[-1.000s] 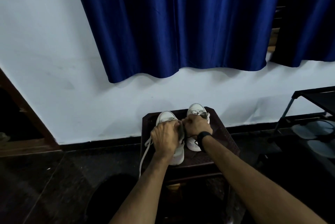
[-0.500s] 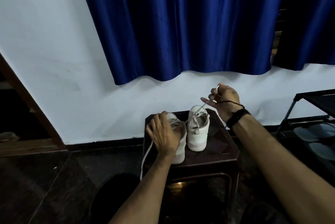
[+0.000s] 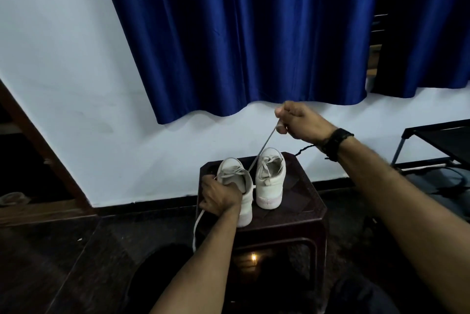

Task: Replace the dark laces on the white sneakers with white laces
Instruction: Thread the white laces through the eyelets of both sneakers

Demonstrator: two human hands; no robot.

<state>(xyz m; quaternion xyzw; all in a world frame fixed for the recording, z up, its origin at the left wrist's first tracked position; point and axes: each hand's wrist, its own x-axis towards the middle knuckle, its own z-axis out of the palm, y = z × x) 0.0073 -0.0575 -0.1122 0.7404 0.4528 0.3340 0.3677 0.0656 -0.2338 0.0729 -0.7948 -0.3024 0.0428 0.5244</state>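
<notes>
Head view: two white sneakers (image 3: 254,184) stand side by side on a dark surface (image 3: 300,212).
Left hand (image 3: 220,196): grips the left sneaker.
Right hand (image 3: 300,123): raised, pinching a white lace (image 3: 262,147) drawn taut from the left sneaker.
Loose lace end (image 3: 197,224): hangs over the surface edge.

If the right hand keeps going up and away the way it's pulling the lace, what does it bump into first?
Probably the blue curtain, whose hem hangs just above the right hand in the picture. The white wall lies behind it. Depth is unclear from one view, so there may be a gap.
</notes>
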